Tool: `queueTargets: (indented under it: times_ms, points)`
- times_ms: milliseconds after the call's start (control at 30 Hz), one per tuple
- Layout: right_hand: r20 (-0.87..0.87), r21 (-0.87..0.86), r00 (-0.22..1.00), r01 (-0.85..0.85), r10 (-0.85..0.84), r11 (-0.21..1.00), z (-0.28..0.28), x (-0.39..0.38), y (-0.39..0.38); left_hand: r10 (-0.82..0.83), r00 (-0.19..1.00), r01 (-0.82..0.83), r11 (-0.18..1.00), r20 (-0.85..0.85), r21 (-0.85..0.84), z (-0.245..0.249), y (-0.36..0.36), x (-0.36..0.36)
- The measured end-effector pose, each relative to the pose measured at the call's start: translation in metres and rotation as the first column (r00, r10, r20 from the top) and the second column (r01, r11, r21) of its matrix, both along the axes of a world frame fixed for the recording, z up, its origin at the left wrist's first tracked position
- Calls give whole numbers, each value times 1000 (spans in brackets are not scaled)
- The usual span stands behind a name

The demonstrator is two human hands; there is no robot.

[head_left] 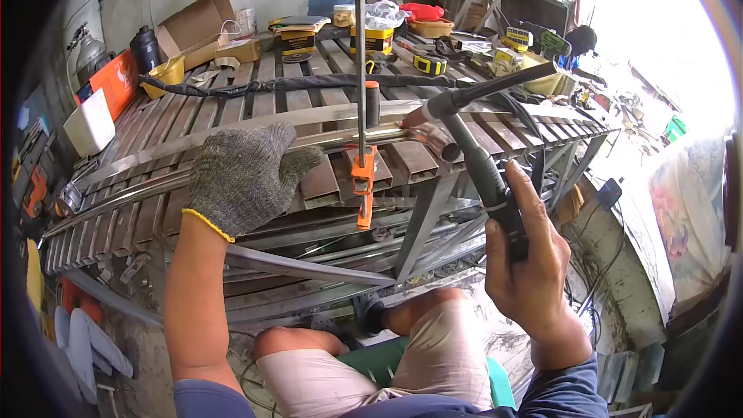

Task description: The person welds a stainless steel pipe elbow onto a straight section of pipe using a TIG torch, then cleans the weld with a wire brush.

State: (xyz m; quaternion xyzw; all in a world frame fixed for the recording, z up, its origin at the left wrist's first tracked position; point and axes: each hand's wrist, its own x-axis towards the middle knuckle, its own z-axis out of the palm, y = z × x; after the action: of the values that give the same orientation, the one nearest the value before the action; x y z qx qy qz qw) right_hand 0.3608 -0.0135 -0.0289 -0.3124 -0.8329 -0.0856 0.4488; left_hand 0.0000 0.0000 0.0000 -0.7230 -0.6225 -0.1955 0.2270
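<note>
My left hand (pixel 246 179), in a grey knit glove with a yellow cuff, is closed over a shiny metal tube (pixel 135 190) lying along the front of the slatted metal bench (pixel 251 104). My right hand (pixel 534 267) is bare and wrapped around the black handle of a TIG welding torch (pixel 474 151). The torch's pinkish nozzle points left, close over the tube's right end. Between my hands stands an upright bar clamp (pixel 362 178) with an orange jaw and handle, at the bench's front edge. Behind the clamp bar rises a short dark post with an orange top (pixel 372 101).
A black sleeved cable (pixel 286 83) runs across the bench. Toward the back are a cardboard box (pixel 197 27), a tape measure (pixel 429 64) and a green-black power drill (pixel 553 45). Metal lengths (pixel 325 267) lie under the bench. My knees are below its front edge.
</note>
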Motion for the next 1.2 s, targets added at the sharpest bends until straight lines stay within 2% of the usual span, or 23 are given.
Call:
queueTargets:
  times_ms: [67, 200, 400, 500, 600, 800, 900, 967, 1000, 1033, 1200]
  points:
    - [31, -22, 1000, 1, 0, 1000, 1, 2, -1, 15, 1000, -16, 1000, -22, -8, -1, 0, -1]
    - [-61, -29, 998, 3, -4, 1000, -4, -3, 0, -33, 999, 33, 999, -22, 13, -1, 2, -4]
    - [-30, 6, 1000, 5, -5, 1000, -2, -2, -1, 6, 1000, -7, 999, -13, -53, 4, 0, -1]
    - [8, -38, 1000, -2, 2, 999, -1, 1, -2, -12, 1000, 12, 1000, -21, -13, 1, 2, -2]
    - [-30, -2, 1000, 6, -6, 1000, -1, -2, -2, -55, 998, 56, 996, -25, 73, -4, 2, -3]
    - [-38, -11, 999, -1, 1, 1000, -4, -1, 0, -10, 1000, 10, 1000, -12, 3, 2, -1, 1]
    - [4, -13, 1000, -3, 3, 1000, -3, 1, 0, -37, 999, 37, 999, -14, 24, 3, 0, 1]
    - [-15, -56, 1000, 7, -7, 998, -2, 1, -2, -16, 999, 18, 998, 34, -64, 15, -7, 9]
    - [-23, -77, 1000, 11, -13, 997, -2, 0, -3, -33, 999, 33, 999, 41, -10, 10, -5, 7]
    - [-28, -53, 1000, 8, -9, 999, -3, 0, -3, -73, 997, 77, 992, -40, 105, 0, 1, 0]
    - [-41, -2, 999, -6, 5, 1000, -4, -1, 0, -26, 1000, 26, 1000, -4, 10, 2, -1, 0]
